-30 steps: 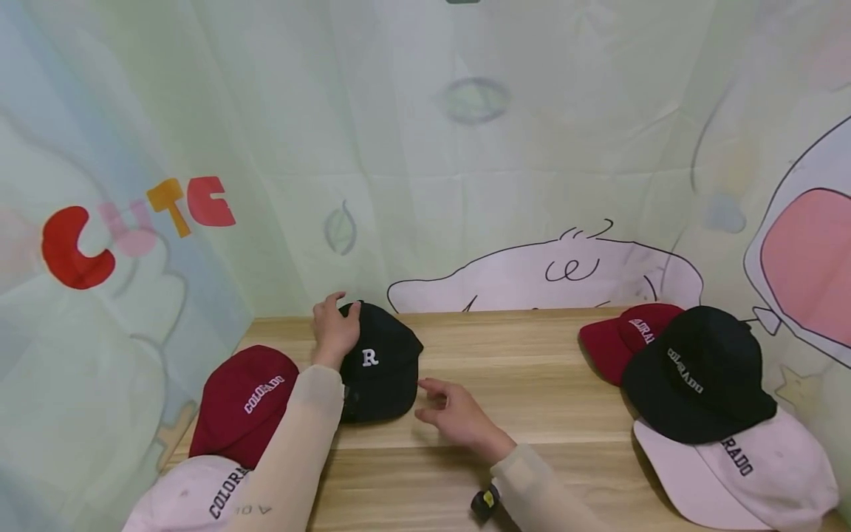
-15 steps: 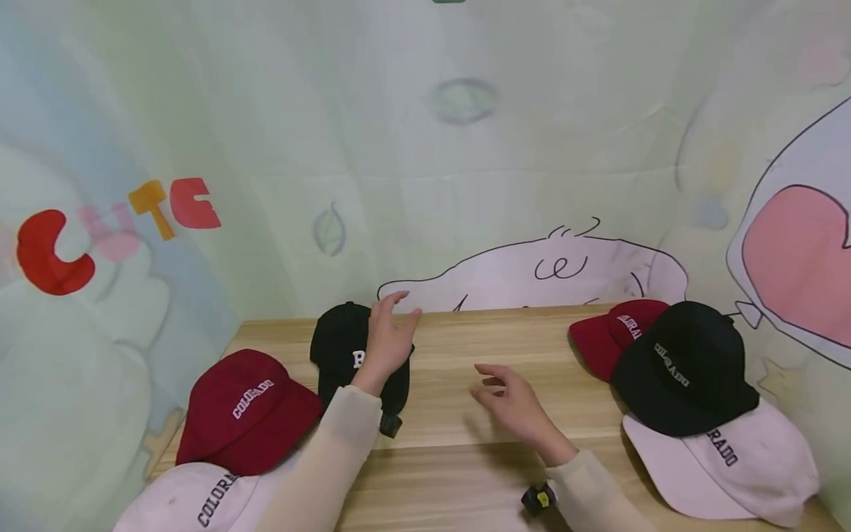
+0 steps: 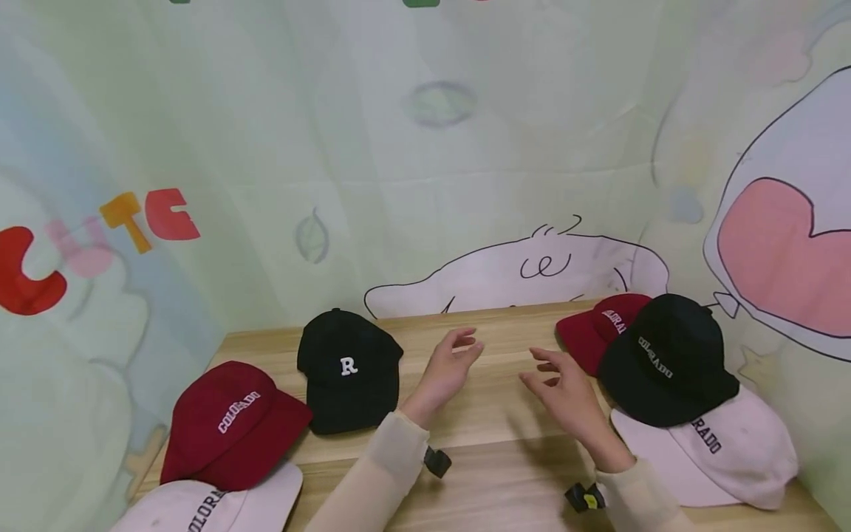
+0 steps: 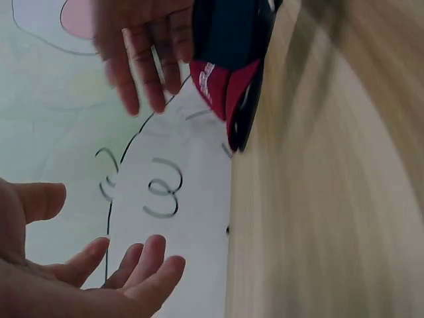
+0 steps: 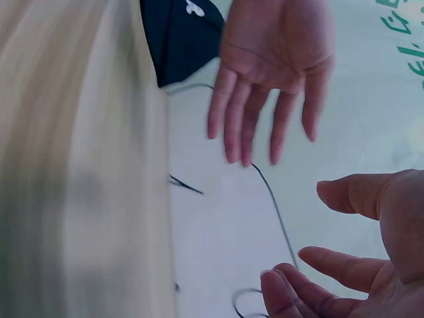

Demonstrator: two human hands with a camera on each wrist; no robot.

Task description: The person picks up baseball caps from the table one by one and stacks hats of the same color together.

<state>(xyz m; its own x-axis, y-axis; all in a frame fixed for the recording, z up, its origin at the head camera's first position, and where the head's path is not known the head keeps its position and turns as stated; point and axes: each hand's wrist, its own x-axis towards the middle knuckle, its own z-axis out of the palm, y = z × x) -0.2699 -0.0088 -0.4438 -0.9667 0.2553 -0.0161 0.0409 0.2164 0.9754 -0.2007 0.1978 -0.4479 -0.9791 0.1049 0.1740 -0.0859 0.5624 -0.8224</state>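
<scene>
My left hand (image 3: 444,371) hovers over the middle of the table, just right of a black cap with a white R (image 3: 352,373). Its fingers are loosely bent around nothing. Facing it, my right hand (image 3: 565,388) hangs above the wood, left of the cap pile on the right, also holding nothing. In the left wrist view, the left hand (image 4: 99,265) has its thumb and fingers spread apart. The right wrist view has the right hand (image 5: 351,252) likewise spread, with the black cap (image 5: 182,43) beyond.
A dark red cap (image 3: 233,421) overlaps a pale pink cap (image 3: 266,499) at the left. On the right, a black Colorado cap (image 3: 671,362) lies over a dark red cap (image 3: 601,321) and a pale pink cap (image 3: 738,451). A printed curtain (image 3: 299,148) hangs behind the wooden table (image 3: 492,458).
My left hand has left the black R cap and moved right. My right hand has moved right too, toward the right-hand pile. The R cap stays on the table as the view turns right.
</scene>
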